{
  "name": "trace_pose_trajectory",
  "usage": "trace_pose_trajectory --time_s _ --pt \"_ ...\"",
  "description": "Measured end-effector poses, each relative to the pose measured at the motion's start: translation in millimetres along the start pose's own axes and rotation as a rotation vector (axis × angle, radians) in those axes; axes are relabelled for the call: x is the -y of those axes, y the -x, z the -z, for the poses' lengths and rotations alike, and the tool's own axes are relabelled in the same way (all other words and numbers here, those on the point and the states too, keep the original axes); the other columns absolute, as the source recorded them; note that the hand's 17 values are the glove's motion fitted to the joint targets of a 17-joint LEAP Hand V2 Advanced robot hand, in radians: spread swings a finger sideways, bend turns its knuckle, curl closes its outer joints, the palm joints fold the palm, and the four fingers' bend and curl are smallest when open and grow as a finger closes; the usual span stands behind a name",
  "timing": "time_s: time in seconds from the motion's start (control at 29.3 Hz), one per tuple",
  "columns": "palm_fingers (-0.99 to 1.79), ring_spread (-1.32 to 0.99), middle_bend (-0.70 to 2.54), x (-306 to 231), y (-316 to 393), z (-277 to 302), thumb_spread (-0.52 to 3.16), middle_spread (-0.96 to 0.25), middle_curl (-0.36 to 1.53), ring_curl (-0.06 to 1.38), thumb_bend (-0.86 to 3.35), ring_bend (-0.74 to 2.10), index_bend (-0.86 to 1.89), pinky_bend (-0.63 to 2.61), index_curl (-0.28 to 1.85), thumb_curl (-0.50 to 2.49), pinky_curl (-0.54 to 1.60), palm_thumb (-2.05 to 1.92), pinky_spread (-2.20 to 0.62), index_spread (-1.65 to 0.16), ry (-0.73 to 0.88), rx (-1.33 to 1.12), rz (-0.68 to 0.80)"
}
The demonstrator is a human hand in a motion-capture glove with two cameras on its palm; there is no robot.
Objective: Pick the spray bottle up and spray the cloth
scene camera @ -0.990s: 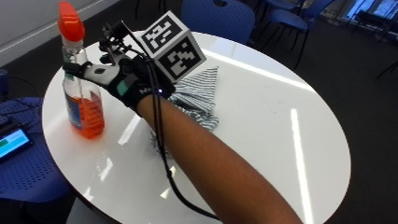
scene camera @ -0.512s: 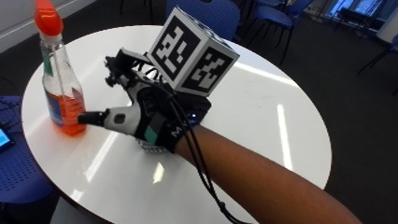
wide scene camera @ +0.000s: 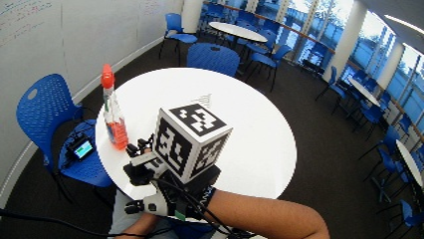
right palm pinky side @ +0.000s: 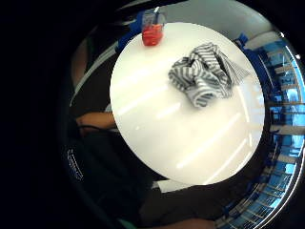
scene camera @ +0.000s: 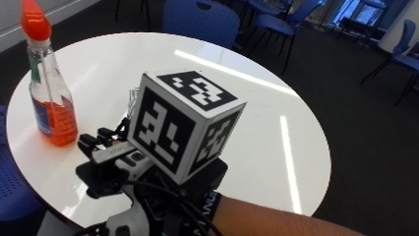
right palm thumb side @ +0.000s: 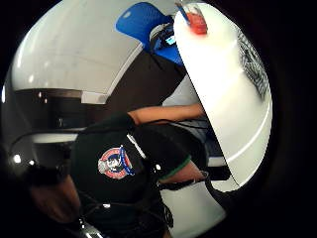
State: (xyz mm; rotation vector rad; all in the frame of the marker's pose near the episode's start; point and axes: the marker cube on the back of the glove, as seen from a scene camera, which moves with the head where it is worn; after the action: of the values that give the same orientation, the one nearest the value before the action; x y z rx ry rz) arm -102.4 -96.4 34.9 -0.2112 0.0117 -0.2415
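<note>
The spray bottle (scene camera: 47,93) stood upright on the table (scene camera: 262,123) — rigid, slick plastic, best gripped at its neck; right hand's (scene camera: 131,172) finger state unclear.

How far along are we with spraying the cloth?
Nothing looks done yet. The spray bottle stands upright on the white table, untouched. The gloved right hand is above the table beside the bottle, not touching it; its fingers are hard to read. The striped cloth lies crumpled on the table. Left: grasp the bottle, aim, spray the cloth.
</note>
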Motion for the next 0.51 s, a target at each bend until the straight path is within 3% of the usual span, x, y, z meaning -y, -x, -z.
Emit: trace_pose_trajectory --time_s 0.51 --pt "0.18 0.03 0.25 -25 7 -3 1.01 0.03 0.36 0.3 -0.03 0.31 0.13 0.39 0.23 0.32 0.35 0.29 0.22 -0.4 -0.013 -0.088 0.043"
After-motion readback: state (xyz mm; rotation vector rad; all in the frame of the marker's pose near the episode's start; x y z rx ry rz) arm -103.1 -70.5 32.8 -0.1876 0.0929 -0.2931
